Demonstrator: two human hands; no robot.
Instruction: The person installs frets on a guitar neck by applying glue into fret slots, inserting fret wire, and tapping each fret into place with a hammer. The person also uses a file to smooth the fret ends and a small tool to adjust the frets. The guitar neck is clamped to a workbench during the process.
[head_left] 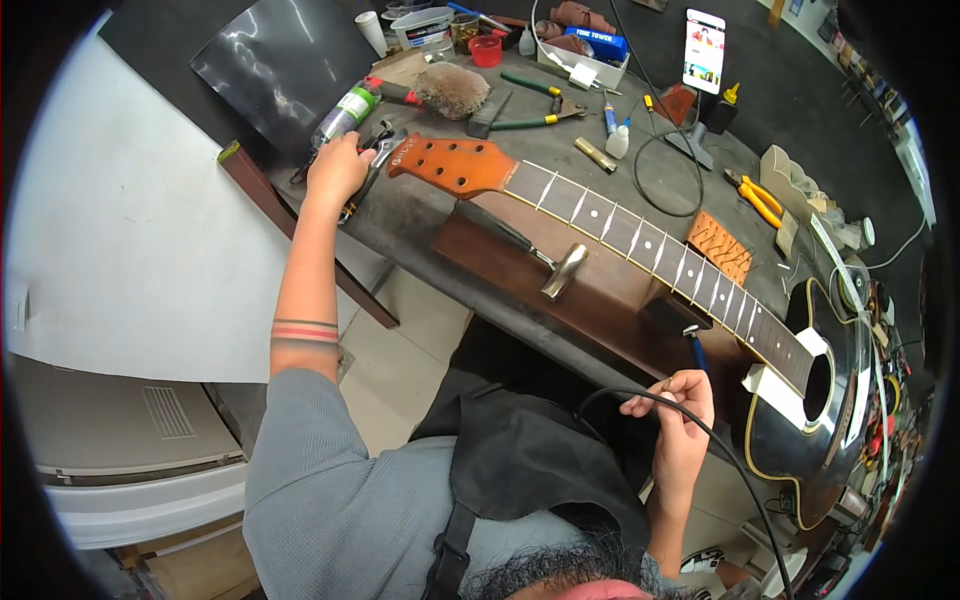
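While the left hand point(340, 172) bends over the hand tools point(384, 152), the right hand point(684, 428) is curled near the black cable point(735, 457).

Left fingertips are partly hidden — I cannot tell if they grip; right thumb and fingers come together, but whether something small is between them, I cannot tell. The tools lie just beside the headstock point(445, 163); their metal seems stiff and rather heavy, so a handle should give the surest hold. Farther out, the guitar point(645, 242) stretches along the bench point(395, 235) — stiff in its neck, its glossy body probably slippery and easily scratched.
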